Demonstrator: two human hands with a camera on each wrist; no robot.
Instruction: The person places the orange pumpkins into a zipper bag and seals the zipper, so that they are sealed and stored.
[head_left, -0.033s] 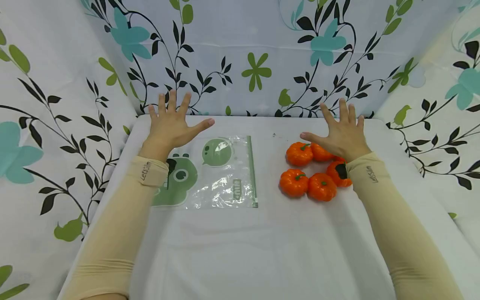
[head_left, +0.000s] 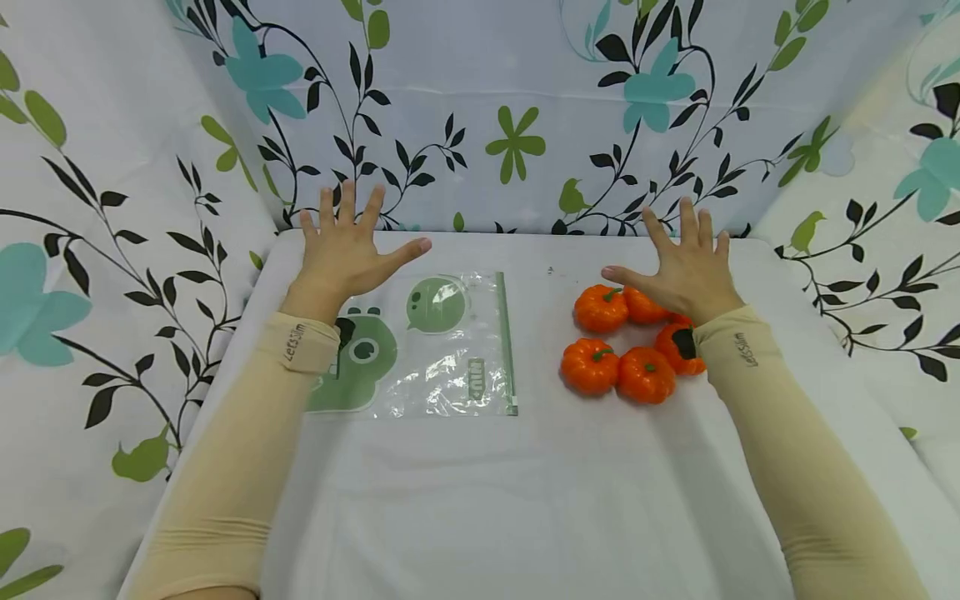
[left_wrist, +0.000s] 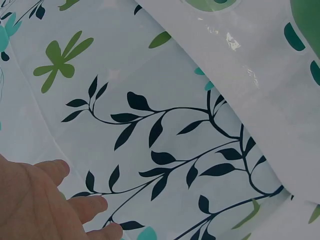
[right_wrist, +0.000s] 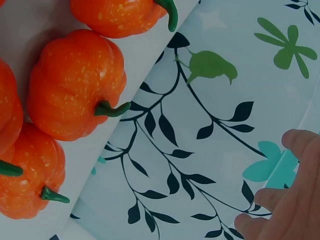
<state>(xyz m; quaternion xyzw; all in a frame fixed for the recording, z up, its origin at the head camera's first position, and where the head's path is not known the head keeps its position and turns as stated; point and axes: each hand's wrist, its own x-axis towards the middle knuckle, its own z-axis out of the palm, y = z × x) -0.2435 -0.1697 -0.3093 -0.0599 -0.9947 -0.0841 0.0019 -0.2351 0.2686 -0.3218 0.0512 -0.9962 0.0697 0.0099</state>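
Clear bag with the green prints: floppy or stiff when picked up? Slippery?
The clear bag will probably sag and fold: its see-through film shows creases. The green strip along one edge runs straight, so that side may hold its shape better. Glossy highlights suggest it could be slippery.

head view shifts a hair, left hand (head_left: 345, 254), right hand (head_left: 688, 273), zip bag (head_left: 442, 362), orange pumpkins (head_left: 589, 368), floral curtain (head_left: 457, 75), all slightly further right in frame
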